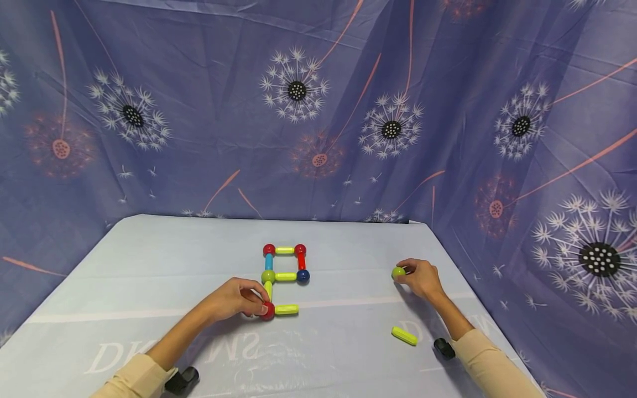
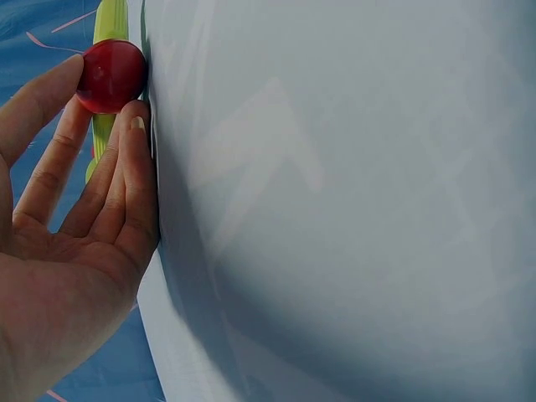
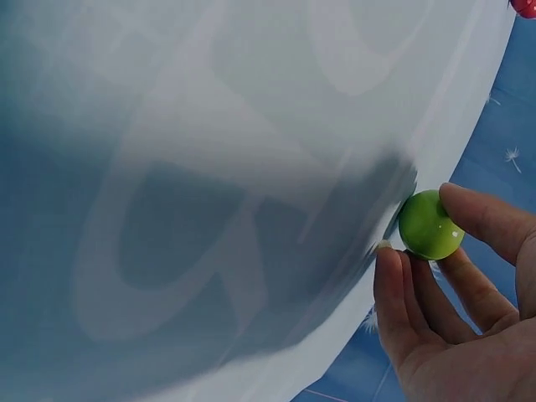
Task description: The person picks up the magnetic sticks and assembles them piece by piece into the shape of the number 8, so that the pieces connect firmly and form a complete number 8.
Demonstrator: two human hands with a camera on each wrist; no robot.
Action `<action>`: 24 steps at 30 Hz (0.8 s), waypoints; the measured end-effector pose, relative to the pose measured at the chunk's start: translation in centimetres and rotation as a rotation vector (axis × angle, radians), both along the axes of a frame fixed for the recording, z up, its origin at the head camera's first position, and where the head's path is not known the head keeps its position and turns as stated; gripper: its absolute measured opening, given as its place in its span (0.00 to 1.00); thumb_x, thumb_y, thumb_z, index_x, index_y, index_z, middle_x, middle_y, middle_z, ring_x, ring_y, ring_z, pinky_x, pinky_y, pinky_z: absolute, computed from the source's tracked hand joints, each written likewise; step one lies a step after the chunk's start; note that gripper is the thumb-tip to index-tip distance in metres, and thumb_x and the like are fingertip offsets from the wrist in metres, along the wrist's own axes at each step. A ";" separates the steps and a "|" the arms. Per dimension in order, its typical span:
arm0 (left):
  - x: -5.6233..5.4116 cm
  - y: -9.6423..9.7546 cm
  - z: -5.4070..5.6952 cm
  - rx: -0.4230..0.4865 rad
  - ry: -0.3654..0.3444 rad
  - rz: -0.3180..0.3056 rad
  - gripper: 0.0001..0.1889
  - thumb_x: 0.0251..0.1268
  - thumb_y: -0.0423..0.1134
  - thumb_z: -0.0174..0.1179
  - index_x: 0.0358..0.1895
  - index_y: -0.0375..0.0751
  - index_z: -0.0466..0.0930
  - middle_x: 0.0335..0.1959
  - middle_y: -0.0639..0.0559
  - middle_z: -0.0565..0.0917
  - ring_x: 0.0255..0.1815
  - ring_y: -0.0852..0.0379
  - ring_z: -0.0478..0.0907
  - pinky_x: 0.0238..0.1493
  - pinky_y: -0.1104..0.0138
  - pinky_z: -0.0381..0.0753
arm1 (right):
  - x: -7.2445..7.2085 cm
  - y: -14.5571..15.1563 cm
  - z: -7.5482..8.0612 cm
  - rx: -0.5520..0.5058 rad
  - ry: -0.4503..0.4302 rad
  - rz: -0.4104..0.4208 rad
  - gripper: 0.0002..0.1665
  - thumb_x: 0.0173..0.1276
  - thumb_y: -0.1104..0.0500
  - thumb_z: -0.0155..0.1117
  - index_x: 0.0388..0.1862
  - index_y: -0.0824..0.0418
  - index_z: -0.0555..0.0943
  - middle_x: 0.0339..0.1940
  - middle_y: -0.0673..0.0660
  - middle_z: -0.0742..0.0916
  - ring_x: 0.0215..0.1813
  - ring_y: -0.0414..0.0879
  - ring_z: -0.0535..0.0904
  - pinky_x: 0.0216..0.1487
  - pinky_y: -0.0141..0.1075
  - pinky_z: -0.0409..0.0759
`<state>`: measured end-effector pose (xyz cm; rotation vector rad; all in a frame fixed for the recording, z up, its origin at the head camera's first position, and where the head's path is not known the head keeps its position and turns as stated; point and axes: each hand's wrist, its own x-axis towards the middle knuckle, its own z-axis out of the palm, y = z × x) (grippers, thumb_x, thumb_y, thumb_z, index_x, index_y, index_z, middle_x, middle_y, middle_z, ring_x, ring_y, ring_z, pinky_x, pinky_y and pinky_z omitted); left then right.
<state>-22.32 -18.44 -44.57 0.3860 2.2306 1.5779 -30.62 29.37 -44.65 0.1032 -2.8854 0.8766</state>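
Note:
My left hand point(image 1: 239, 298) pinches a red ball point(image 1: 267, 311) at the near corner of a flat figure of balls and rods. From that ball a yellow-green rod point(image 1: 286, 309) points right, and another rod point(image 1: 269, 289) leads up to a green ball point(image 1: 268, 276). Beyond it a square is formed with a blue rod point(image 1: 269, 262), a red rod point(image 1: 301, 261), a dark blue ball point(image 1: 303, 276) and two red balls at the far corners. Away to the right, my right hand point(image 1: 422, 277) holds a separate green ball point(image 3: 430, 225) between thumb and fingers, at the table surface.
A loose yellow-green rod point(image 1: 404, 336) lies on the table nearer to me than the right hand. The pale covered table point(image 1: 164, 260) ends at a purple dandelion-print curtain point(image 1: 214, 121) behind and on the right. Black wrist devices point(image 1: 182, 381) sit under both forearms.

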 end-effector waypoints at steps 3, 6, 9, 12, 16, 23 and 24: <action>0.0 0.0 -0.1 0.003 -0.003 0.001 0.14 0.61 0.37 0.71 0.47 0.35 0.85 0.39 0.43 0.90 0.36 0.56 0.84 0.36 0.61 0.83 | 0.0 -0.1 0.1 -0.002 0.012 0.011 0.22 0.57 0.59 0.77 0.51 0.62 0.87 0.44 0.64 0.90 0.45 0.57 0.87 0.40 0.42 0.82; -0.1 0.0 -0.1 0.002 -0.006 0.003 0.14 0.61 0.37 0.71 0.47 0.35 0.85 0.39 0.43 0.90 0.37 0.56 0.84 0.37 0.61 0.82 | 0.1 -0.3 0.3 -0.006 0.026 0.022 0.21 0.58 0.59 0.77 0.51 0.62 0.87 0.44 0.63 0.90 0.45 0.57 0.87 0.42 0.44 0.82; -0.1 0.0 0.0 -0.001 -0.008 0.004 0.13 0.61 0.37 0.72 0.46 0.35 0.85 0.39 0.44 0.90 0.37 0.55 0.84 0.37 0.61 0.82 | 0.1 -0.4 0.5 -0.007 0.036 0.027 0.21 0.58 0.58 0.77 0.51 0.60 0.87 0.44 0.62 0.91 0.45 0.56 0.87 0.42 0.45 0.82; 0.0 0.0 0.1 -0.010 -0.010 0.008 0.13 0.60 0.37 0.72 0.46 0.36 0.85 0.39 0.44 0.90 0.37 0.55 0.84 0.38 0.61 0.83 | 0.1 -0.7 0.6 -0.017 0.040 0.034 0.21 0.57 0.58 0.77 0.50 0.60 0.87 0.44 0.62 0.90 0.45 0.55 0.87 0.41 0.44 0.82; 0.0 0.0 0.1 -0.014 -0.009 0.008 0.13 0.61 0.37 0.72 0.46 0.36 0.85 0.39 0.44 0.90 0.37 0.55 0.84 0.38 0.61 0.83 | 0.3 -1.2 0.9 -0.039 0.035 0.053 0.21 0.57 0.58 0.78 0.50 0.60 0.87 0.44 0.61 0.90 0.45 0.55 0.87 0.41 0.43 0.82; 0.0 0.1 0.1 -0.003 -0.010 0.003 0.13 0.61 0.37 0.71 0.47 0.35 0.85 0.40 0.43 0.90 0.37 0.55 0.84 0.37 0.60 0.83 | 0.7 -2.6 1.5 -0.067 0.009 0.085 0.22 0.57 0.58 0.78 0.51 0.59 0.87 0.44 0.59 0.90 0.45 0.53 0.87 0.42 0.43 0.82; 0.1 0.1 0.0 0.000 -0.011 0.003 0.13 0.61 0.37 0.71 0.47 0.35 0.85 0.40 0.42 0.90 0.37 0.55 0.84 0.37 0.60 0.83 | 0.8 -2.8 1.5 -0.068 0.008 0.091 0.21 0.57 0.58 0.78 0.51 0.59 0.87 0.43 0.59 0.90 0.45 0.52 0.87 0.43 0.43 0.82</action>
